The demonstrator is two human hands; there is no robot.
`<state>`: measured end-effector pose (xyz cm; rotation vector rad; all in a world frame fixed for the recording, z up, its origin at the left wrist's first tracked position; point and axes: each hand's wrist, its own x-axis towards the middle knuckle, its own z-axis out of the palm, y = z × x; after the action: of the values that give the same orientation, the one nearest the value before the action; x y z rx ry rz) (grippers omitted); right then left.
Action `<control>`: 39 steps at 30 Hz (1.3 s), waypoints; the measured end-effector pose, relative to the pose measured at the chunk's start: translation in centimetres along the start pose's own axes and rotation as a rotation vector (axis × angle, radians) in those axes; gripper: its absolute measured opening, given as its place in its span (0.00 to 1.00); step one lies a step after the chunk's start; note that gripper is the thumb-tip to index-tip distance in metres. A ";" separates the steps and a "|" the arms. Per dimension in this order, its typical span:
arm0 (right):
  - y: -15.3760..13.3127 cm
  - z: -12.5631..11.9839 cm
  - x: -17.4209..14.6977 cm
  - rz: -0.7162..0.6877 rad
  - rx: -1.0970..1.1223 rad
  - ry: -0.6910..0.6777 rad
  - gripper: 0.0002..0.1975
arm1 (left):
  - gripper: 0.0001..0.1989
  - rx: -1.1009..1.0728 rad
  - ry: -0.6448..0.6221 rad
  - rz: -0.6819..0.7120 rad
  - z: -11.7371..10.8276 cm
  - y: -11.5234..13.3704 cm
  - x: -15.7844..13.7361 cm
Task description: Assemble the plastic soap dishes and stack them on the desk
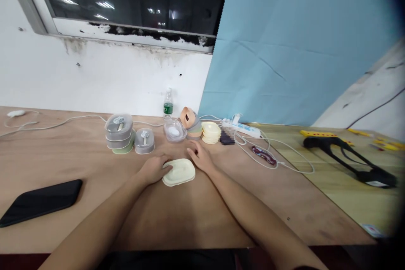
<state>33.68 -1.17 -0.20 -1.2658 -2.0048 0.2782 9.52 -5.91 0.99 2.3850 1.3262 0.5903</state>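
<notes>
A pale cream, shallow oval dish [180, 172] lies on the brown tabletop in front of me. My left hand [154, 168] grips its left end, with the thumb over the rim and the other fingers behind the edge. Just past the dish's right end, my right hand [201, 157] rests with its fingers stretched forward, holding nothing. Beyond it stands a stack of cream dishes [210, 132]. Left of that stack are a clear plastic lid [175, 130] and a pile of grey and orange pieces with a peach-coloured one [187, 117] tilted on top.
Stacked lidded boxes [119, 133] and a single grey lidded box [144, 141] stand at the back left. A bottle [168, 103] is by the wall. A white power strip [242, 127] with cables lies at the right. A black phone-like slab [42, 200] lies at the left.
</notes>
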 end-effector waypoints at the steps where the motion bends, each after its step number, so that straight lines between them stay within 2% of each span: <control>1: 0.0 0.4 0.6 -0.030 -0.020 0.012 0.22 | 0.16 -0.002 0.003 0.000 0.0 0.0 0.0; 6: 0.4 2.9 3.6 -0.127 -0.046 0.027 0.26 | 0.14 -0.013 0.039 0.006 0.1 0.0 0.0; 9: 0.9 3.7 4.4 -0.121 -0.035 0.062 0.25 | 0.12 -0.009 0.071 -0.019 0.1 -0.1 0.1; 11: 1.1 3.4 4.5 -0.095 -0.057 0.146 0.24 | 0.12 -0.004 0.085 -0.036 0.1 -0.3 0.1; 14: 1.0 1.5 5.1 -0.108 -0.165 0.301 0.19 | 0.11 0.002 0.084 -0.055 0.1 -0.4 0.2; 16: 0.7 -0.4 6.1 -0.160 -0.286 0.318 0.16 | 0.12 -0.011 0.079 -0.058 0.2 -0.5 0.2; 19: -0.1 -3.1 8.5 -0.266 -0.483 0.202 0.14 | 0.12 -0.037 0.072 -0.043 0.2 -0.7 0.2; 22: -0.7 -4.6 10.9 -0.364 -0.620 0.071 0.15 | 0.12 -0.037 0.073 -0.026 0.3 -0.8 0.2; 27: -1.2 -4.9 12.6 -0.356 -0.753 -0.126 0.11 | 0.13 -0.028 0.058 -0.005 0.1 -0.8 0.2; 31: -1.7 -5.4 13.2 -0.365 -0.848 -0.170 0.12 | 0.13 -0.035 0.048 -0.021 0.0 -0.6 0.1; 35: -2.5 -6.9 13.0 -0.351 -0.796 -0.074 0.12 | 0.13 -0.038 0.057 -0.019 -0.1 -0.6 0.0; 37: -3.3 -7.6 11.6 -0.341 -0.659 0.031 0.13 | 0.15 -0.049 0.096 -0.024 0.0 -0.5 0.0; 39: -4.4 -7.8 9.0 -0.345 -0.423 0.139 0.15 | 0.23 -0.090 0.167 -0.043 -0.2 -0.4 0.0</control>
<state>33.78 2.83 11.84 -1.1159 -2.1819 -0.4079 9.15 -5.69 0.93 2.2706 1.3836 0.8338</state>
